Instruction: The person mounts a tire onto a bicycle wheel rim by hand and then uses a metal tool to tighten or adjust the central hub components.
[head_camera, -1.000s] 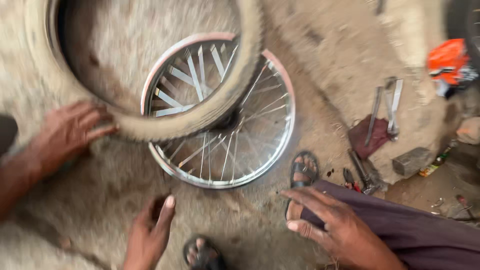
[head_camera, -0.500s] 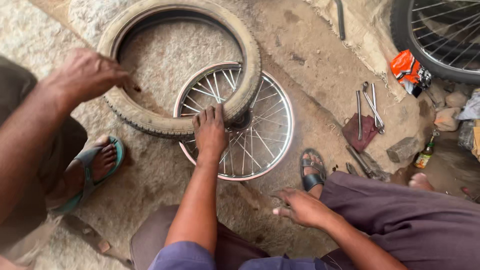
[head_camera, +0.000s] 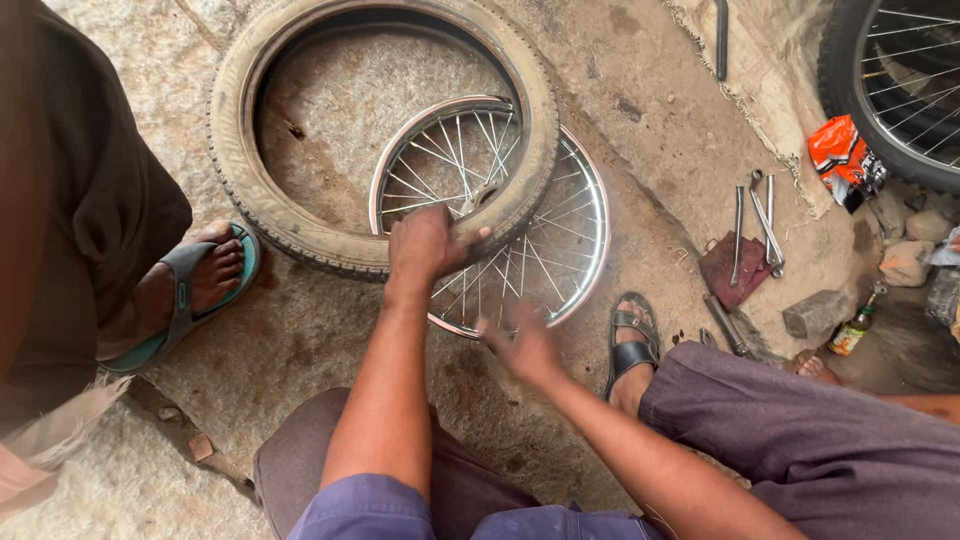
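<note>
the left hand (head_camera: 425, 245) lies flat, fingers spread, on the tyre (head_camera: 300, 235) where it overlaps the spoked rim (head_camera: 585, 235); the blurred right hand (head_camera: 525, 345) hovers open just nearer, gripping nothing

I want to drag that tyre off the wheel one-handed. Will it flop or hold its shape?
The tyre probably holds its round form: thick, treaded rubber lying unsupported. It likely feels heavy and may scrape on the rough floor. The left hand rests on it.
</note>
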